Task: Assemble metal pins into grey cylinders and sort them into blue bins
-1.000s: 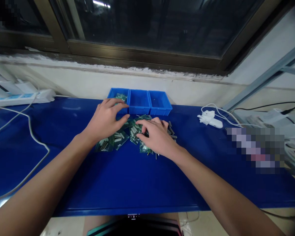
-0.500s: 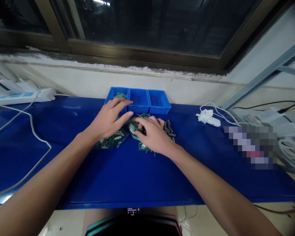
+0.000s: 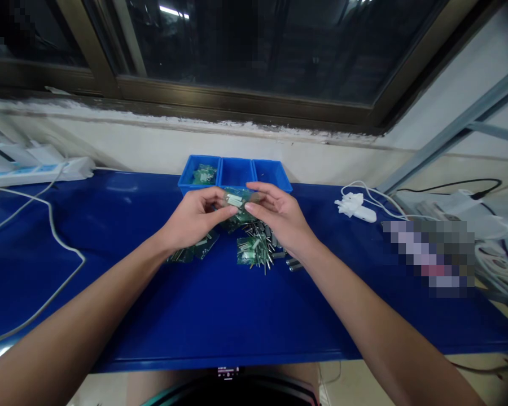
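Observation:
Between my two hands is a small clear greenish plastic bag (image 3: 236, 199) with pale strip-like parts inside. My left hand (image 3: 197, 219) pinches its left side between thumb and fingers. On its other side, my right hand (image 3: 279, 214) grips it the same way. Below them on the table lies a pile of thin metal pins (image 3: 260, 248) mixed with dark grey cylinders (image 3: 294, 264). Another filled plastic bag (image 3: 246, 251) rests against the pins. More such bags (image 3: 205, 245) lie under my left forearm and wrist, partly hidden.
Three joined blue bins (image 3: 236, 172) stand against the wall; the left one holds similar bags (image 3: 204, 174). A power strip (image 3: 42, 169) with white cables is at the far left. To the right are a white plug-like item (image 3: 355, 207), cables and a blurred object (image 3: 427, 256).
My right hand has lifted a plastic bag from the pile. Both hands have come together and now hold it. The pins and cylinders beneath are more exposed.

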{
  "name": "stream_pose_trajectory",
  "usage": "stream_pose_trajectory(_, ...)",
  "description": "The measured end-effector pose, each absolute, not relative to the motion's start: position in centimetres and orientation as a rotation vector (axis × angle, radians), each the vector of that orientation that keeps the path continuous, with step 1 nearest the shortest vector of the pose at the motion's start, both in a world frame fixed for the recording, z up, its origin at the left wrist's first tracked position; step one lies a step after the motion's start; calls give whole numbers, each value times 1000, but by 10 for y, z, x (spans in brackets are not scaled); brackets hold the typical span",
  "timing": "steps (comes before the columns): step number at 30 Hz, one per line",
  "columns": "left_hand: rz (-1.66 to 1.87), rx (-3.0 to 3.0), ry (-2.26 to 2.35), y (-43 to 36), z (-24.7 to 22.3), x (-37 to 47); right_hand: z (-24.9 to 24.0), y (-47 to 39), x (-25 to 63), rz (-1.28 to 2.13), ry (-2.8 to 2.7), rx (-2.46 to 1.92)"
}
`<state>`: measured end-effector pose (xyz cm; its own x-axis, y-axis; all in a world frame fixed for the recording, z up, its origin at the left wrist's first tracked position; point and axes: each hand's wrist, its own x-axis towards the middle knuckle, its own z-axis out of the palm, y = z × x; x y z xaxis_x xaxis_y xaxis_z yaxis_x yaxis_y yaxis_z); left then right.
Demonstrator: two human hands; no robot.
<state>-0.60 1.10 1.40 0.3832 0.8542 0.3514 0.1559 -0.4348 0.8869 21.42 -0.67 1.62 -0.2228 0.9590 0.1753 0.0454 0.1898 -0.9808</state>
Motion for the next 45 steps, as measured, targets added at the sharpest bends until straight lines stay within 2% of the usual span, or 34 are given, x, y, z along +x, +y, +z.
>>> stream_pose_trajectory(4, 1069, 1828, 888, 13, 14, -7, 10, -6, 213, 1306, -1537, -1025)
stream_pose_trajectory(11, 929, 1925, 985, 15, 13, -10, 5, -7, 213, 1109, -1662, -1105)
stream_pose_trajectory(22, 1085, 2009, 949, 14, 15, -9, 15, -13, 215, 956, -1756, -1184)
stream_pose_trajectory(25, 1132, 1959, 941, 15, 16, -9, 16, -11, 214, 1067, -1659, -1136)
stream_pose_trajectory(30, 1130, 1555, 831, 15, 21, -9, 13, -4, 212, 1233, -1461, -919)
stream_pose_trajectory(36, 1131, 1444, 756, 13, 25, -10, 17, -7, 214, 1073, -1532, -1031)
stream_pose_trajectory(45, 1156, 1648, 948, 19, 12, -8, 10, -6, 208, 843, -1597, -1086)
